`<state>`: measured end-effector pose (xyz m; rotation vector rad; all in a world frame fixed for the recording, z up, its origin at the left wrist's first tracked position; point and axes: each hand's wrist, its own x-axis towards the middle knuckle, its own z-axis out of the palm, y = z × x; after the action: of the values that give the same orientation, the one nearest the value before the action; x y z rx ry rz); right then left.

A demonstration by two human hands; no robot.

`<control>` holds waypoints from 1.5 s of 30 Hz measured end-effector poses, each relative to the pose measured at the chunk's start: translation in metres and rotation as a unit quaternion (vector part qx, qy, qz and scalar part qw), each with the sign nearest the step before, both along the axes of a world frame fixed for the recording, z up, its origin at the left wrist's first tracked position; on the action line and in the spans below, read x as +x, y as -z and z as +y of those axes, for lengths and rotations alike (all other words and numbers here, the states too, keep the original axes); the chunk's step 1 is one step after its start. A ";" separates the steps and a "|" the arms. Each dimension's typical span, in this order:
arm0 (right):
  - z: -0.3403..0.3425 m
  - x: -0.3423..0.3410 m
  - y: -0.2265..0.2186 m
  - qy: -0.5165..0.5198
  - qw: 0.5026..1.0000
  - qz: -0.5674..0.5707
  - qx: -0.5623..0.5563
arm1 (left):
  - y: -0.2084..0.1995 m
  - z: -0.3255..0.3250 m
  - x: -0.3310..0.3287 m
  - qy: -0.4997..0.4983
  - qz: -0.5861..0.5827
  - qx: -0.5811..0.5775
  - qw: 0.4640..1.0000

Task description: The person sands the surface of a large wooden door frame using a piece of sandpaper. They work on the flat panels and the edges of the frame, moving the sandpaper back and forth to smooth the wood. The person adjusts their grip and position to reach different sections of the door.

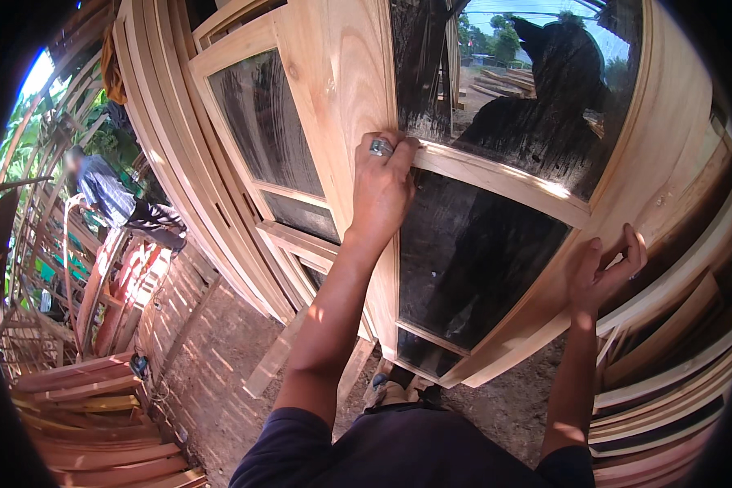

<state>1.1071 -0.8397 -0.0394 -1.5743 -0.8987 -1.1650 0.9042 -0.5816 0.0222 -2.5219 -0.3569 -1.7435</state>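
Two Hands on a Big Wooden Frame

A big wooden frame (667, 134) with dark glass stands tilted right in front of the person. The left hand (386, 183) is curled up small, with its fingertips at the left end of the middle bar (496, 173). I can't tell how tight it grips. The right hand (612, 264) is half spread, with bent fingers, by the frame's right edge. It's hard to see if it touches the wood.

To do this well, I think the hands should press on wood and not push the top glass (431, 81) or the bottom glass (480, 252). A steady right hand could help stop wobbles.

A shoe (380, 392) is near the frame's bottom edge, so toes could get bumped. A loose board (272, 358) lies on the ground (220, 350) to the left and could trip someone. Long wood strips (667, 407) crowd the right side. A second frame (289, 73) stands close on the left. Farther off are stacked planks (106, 455), then another person (110, 191) and green leaves.
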 end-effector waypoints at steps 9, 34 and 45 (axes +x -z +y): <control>0.000 0.003 0.000 -0.005 1.000 -0.009 0.007 | 0.000 0.009 -0.006 -0.045 -0.003 0.006 0.999; -0.002 0.007 0.004 -0.004 1.000 -0.004 0.002 | -0.005 0.014 -0.006 -0.012 0.000 -0.008 1.000; -0.001 0.003 0.000 0.002 1.000 -0.009 -0.016 | -0.003 0.007 -0.001 0.004 0.008 -0.022 1.000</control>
<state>1.1104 -0.8408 -0.0398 -1.5938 -0.9315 -1.1740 0.9033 -0.5742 0.0248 -2.5706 -0.3887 -1.7360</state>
